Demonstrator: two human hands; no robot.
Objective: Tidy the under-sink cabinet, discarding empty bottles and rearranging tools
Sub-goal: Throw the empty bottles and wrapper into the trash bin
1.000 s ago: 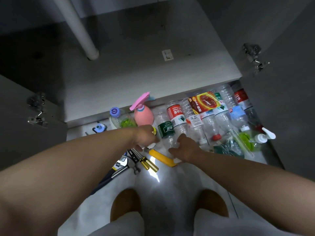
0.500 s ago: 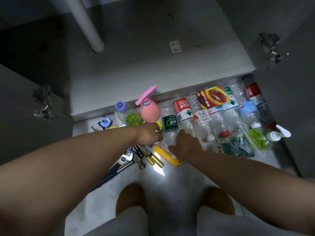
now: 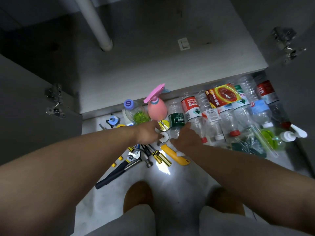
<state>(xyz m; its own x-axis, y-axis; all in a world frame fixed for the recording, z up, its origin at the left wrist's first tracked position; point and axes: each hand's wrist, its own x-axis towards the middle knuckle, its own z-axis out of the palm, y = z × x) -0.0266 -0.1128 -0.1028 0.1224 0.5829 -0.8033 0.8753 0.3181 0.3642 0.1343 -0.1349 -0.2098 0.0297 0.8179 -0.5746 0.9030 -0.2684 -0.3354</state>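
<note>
Several empty clear plastic bottles lie in a row on the floor before the cabinet [image 3: 170, 70], among them a green-labelled bottle [image 3: 176, 120] and a red-labelled bottle [image 3: 190, 108]. My right hand [image 3: 187, 138] grips the lower end of the green-labelled bottle, its forefinger against the red-labelled one. My left hand [image 3: 148, 133] pinches a small white tape roll [image 3: 165, 137], and a yellow roll [image 3: 164, 125] sits at its fingertips. Below lie the tools: yellow utility knife [image 3: 175, 156], two screwdrivers [image 3: 161, 157], hammer [image 3: 144, 159], wrench [image 3: 119, 169].
A pink spray bottle [image 3: 156, 108] and a purple-capped bottle [image 3: 134, 113] stand left of the row. A pump bottle [image 3: 288, 135] and a green net bag [image 3: 247, 145] lie at right. Open cabinet doors with hinges [image 3: 56, 103] flank both sides. A white pipe [image 3: 98, 26] hangs inside. My feet [image 3: 138, 196] are below.
The view has shifted slightly. My right hand has moved up from the floor onto the green-labelled bottle. My left hand stays by the yellow roll, and the white roll now shows beside it.
</note>
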